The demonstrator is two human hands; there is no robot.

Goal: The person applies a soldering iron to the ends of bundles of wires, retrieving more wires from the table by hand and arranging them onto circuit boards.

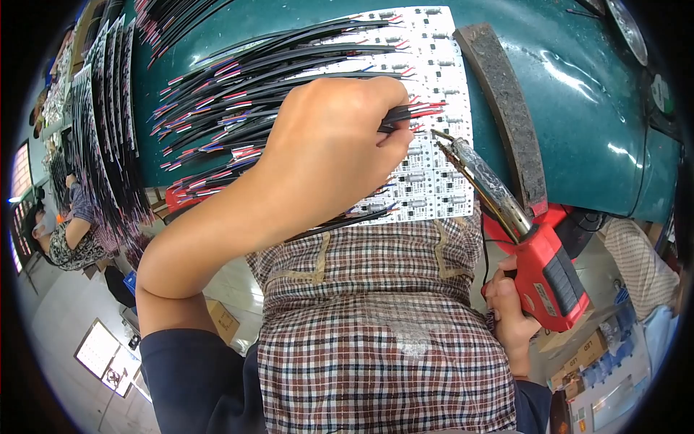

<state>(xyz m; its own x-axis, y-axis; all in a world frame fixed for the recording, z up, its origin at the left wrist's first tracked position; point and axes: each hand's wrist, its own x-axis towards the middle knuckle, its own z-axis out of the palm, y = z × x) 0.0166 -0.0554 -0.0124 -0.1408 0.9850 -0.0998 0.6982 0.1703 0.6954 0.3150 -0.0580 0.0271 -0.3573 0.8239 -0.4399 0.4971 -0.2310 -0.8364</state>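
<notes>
My left hand (325, 137) pinches black cables (395, 116) whose red wire ends point right, over a white circuit board panel (457, 166). Rows of small components cover the panel, and black cables (238, 116) with red, blue and white ends lie across its left side. In my right hand (509, 307) is a red soldering gun (551, 278), its fingers wrapped around the handle. The gun's long metal barrel slants up and left, its tip just right of my left fingertips, above the panel. Whether the tip touches the panel I cannot tell.
A dark, curved bar (506, 108) lies along the panel's right edge on the green table (600, 166). More boards with hanging cables (108, 137) stand at the left. Another person (61, 224) sits beyond them. Cardboard boxes (585, 354) are on the floor at the lower right.
</notes>
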